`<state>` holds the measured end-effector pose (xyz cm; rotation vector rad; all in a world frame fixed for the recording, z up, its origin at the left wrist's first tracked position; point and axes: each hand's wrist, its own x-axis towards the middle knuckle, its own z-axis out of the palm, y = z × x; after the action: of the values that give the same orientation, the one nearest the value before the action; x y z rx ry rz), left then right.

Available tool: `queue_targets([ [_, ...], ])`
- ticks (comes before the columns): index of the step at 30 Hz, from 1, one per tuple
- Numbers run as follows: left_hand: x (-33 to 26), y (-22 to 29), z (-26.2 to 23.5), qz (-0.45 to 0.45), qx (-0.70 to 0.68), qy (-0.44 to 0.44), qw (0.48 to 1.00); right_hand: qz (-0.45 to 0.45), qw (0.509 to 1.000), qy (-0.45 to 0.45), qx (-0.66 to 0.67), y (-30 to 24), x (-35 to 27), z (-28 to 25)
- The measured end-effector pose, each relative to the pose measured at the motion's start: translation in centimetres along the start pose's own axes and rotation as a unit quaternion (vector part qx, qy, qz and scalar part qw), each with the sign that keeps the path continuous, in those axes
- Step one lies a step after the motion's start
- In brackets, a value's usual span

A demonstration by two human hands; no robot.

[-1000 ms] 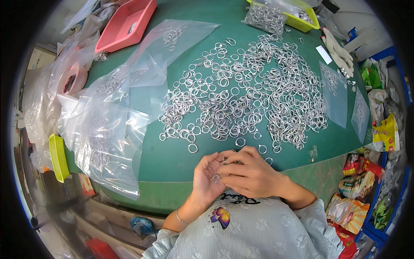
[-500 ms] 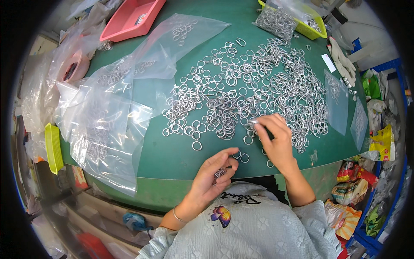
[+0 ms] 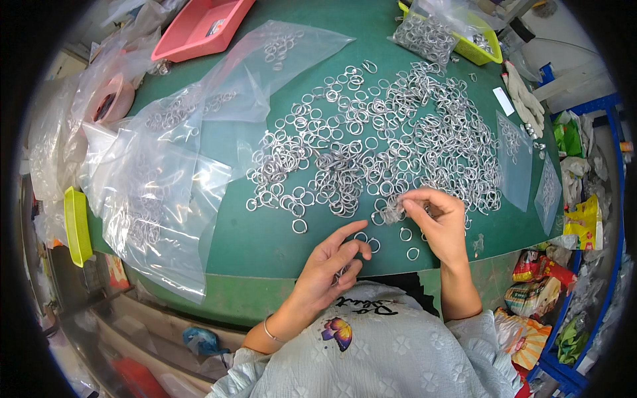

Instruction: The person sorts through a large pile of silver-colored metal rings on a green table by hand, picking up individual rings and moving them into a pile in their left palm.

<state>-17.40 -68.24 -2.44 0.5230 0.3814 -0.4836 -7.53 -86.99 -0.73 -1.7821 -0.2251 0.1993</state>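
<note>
Green tabletop [image 3: 259, 255] spreads before you, its main ring pile [image 3: 451, 152] reaching from eleven to one o'clock of your right hand [image 3: 441, 222]. That hand's thumb and index fingertip pinch together on blurred metal [image 3: 393, 213], too smeared to count rings. Your left hand [image 3: 328, 262] curls its lower fingers around a few silver rings [image 3: 340, 270], index finger extended. Two loose rings [image 3: 379, 245] lie just beside its fingertips, at two o'clock; two strays [image 3: 413, 259] sit at eight o'clock from your right hand.
</note>
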Motion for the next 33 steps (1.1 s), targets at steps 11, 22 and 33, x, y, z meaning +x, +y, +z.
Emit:
queue_targets([
  [11,1.2,0.1,0.9,0.055,0.056,0.006,0.997,0.041,0.986,-0.046,0.155,-0.1,-1.6,2.4],
  [22,1.2,-0.5,0.6,0.172,0.2,0.112,0.958,0.092,0.948,-0.103,0.288,-1.1,-1.8,2.4],
  [33,0.1,-0.2,0.8,0.241,0.324,0.084,0.911,0.071,0.955,-0.069,0.281,0.9,-2.1,3.6],
])
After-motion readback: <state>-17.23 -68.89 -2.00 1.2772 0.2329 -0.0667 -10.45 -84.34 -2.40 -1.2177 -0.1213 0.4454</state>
